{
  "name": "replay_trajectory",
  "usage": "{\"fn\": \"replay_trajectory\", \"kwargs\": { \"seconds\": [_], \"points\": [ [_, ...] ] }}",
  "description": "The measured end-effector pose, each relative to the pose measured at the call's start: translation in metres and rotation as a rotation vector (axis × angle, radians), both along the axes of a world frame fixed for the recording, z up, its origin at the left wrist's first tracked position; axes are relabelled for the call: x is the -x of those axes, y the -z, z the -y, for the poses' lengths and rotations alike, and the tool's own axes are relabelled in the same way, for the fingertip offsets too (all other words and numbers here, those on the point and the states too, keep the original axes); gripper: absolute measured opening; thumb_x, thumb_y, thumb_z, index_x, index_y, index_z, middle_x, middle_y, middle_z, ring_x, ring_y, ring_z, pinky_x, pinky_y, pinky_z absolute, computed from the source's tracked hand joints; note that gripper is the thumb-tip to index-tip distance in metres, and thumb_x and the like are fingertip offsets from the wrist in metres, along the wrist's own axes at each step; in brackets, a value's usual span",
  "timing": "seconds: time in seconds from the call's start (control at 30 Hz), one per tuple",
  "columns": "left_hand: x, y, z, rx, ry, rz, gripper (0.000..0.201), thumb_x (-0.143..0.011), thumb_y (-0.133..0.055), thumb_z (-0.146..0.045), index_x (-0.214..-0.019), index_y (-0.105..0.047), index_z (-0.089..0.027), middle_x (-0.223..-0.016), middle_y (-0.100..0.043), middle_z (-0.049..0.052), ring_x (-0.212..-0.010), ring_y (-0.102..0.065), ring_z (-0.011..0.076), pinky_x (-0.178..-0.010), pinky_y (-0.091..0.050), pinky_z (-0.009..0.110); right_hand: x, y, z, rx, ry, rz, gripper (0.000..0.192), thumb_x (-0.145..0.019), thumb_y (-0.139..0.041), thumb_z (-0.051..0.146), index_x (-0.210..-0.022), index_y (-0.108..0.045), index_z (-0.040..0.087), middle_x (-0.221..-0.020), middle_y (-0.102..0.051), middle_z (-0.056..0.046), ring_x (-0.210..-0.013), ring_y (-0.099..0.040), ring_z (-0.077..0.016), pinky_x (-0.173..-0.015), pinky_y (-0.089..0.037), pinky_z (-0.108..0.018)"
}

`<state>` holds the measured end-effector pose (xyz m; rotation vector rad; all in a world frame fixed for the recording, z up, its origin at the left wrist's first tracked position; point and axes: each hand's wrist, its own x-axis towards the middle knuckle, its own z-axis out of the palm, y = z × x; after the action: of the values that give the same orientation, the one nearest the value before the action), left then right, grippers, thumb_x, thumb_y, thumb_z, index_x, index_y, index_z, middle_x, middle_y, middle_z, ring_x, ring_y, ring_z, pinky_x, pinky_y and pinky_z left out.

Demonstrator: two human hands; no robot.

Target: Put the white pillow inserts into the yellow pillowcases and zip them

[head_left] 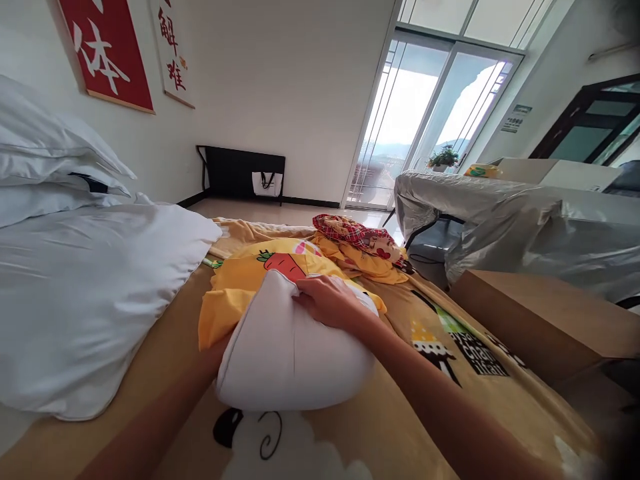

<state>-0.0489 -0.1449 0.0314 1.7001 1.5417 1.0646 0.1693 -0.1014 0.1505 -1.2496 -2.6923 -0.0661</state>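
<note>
A white pillow (295, 353) lies partly inside a yellow pillowcase (230, 273) printed with a carrot, its bare end facing me. My right hand (327, 300) is closed on the pillow's upper edge, with thumb and fingers pinching the white fabric near a raised corner. My left forearm (200, 380) reaches to the pillow's left side. Behind the pillow and the yellow cloth, my left hand is hidden, so its fingers do not show. Both lie on a tan blanket (395, 427) with a sheep print.
Large white pillows (90, 287) are piled on the left. A crumpled red plaid cloth (355, 237) rests at the blanket's far end. To the right stand a cardboard box (545, 313) and a table under silver plastic sheeting (575, 227). A black folded panel (235, 173) leans by the wall.
</note>
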Motion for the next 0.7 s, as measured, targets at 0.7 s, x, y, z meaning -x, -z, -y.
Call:
{"fn": "replay_trajectory", "kwargs": {
  "seconds": [0.7],
  "points": [
    [-0.012,-0.037,-0.019,-0.545,0.278,-0.705,0.036,-0.094,-0.032,-0.028,-0.103,-0.065,-0.019,-0.105,-0.067,0.013,-0.104,-0.060,0.0255,-0.093,-0.041,0.041,-0.047,0.043,0.064,0.025,0.130,-0.087,0.022,-0.089,-0.047,0.026,-0.078,-0.065,0.022,-0.078,-0.069,-0.003,-0.074,-0.061,-0.0166,-0.061,-0.028,-0.028]
  ]
}}
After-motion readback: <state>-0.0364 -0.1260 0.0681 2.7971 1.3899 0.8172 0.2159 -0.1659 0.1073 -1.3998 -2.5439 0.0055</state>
